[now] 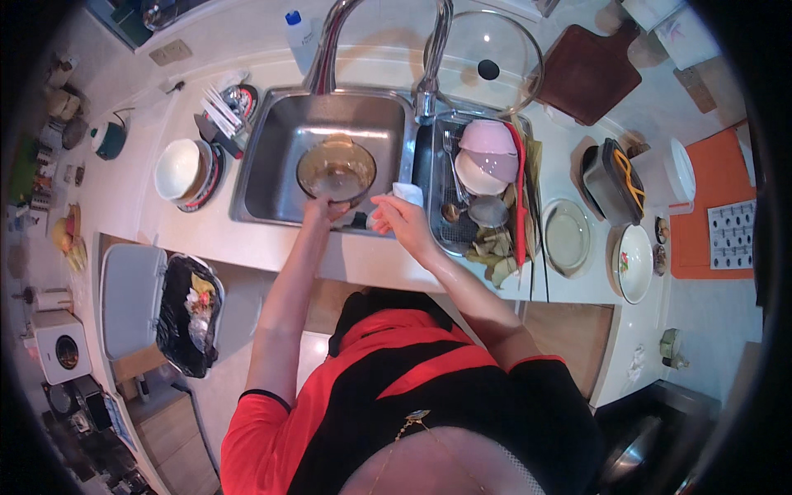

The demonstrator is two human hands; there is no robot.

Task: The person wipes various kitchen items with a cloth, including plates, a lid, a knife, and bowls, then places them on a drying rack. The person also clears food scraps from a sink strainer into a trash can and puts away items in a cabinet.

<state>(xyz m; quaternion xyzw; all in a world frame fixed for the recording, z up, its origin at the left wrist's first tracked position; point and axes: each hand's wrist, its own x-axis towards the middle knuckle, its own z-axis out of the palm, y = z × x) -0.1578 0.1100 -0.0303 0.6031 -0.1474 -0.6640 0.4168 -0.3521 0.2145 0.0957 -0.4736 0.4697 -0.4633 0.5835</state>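
An amber glass bowl [336,172] sits low over the left sink basin [272,117], held at its near rim by my left hand [325,209]. My right hand [396,218] hovers just right of the bowl, its fingers partly bent, beside a small white object [408,193] at the basin's near right corner. Whether those fingers touch that object I cannot tell. The chrome faucet [427,93] arches above the divider between the two basins. In the right basin's rack, stacked bowls [489,151] lean together near a fork, a small strainer [488,211] and a red-handled utensil [520,204].
Left of the sink stand stacked white bowls [178,168] and a knife [219,136] near chopsticks. A glass lid [484,43] and a dark cutting board [588,74] lean behind. Plates [567,238] are at right. An open trash bin [189,315] stands below left.
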